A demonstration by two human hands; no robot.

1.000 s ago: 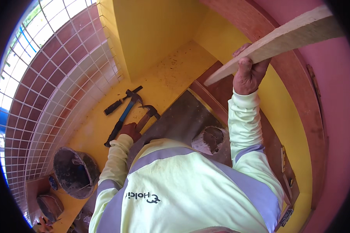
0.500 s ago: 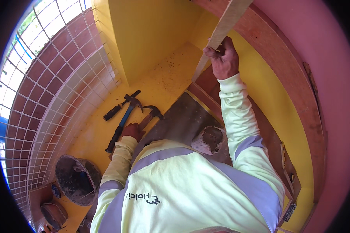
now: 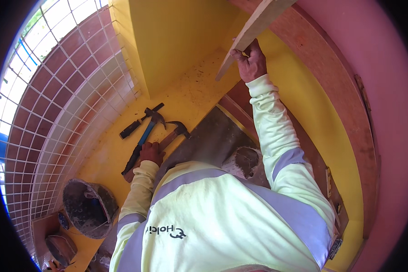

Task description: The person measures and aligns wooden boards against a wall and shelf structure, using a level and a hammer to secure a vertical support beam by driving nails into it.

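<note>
My right hand [image 3: 251,62] is raised at the upper middle, with its fingers and thumb pinched on a long, flat strip of wood [image 3: 257,23]. The strip slants from the top edge toward the yellow corner, and its lower end hangs above the ledge. Lower left, my left hand [image 3: 151,153] is closed over the wooden handle of a claw hammer [image 3: 168,139], which lies on the yellow ledge [image 3: 186,111]. Beside that hand is a second claw hammer [image 3: 146,134] with a blue and black handle. A dark-handled tool [image 3: 130,129] lies beyond, partly under the second hammer's head.
White wire mesh [image 3: 54,109] curves along the left. A dirty bucket [image 3: 88,208] and a smaller container [image 3: 61,249] stand lower left. A cement-crusted round object [image 3: 245,161] is near my body. A reddish-brown wooden board [image 3: 324,59] runs along the right.
My right hand and the wooden strip have moved slightly left and up, and the strip's lower end has lifted. My left hand has shifted slightly on the hammer's handle.
</note>
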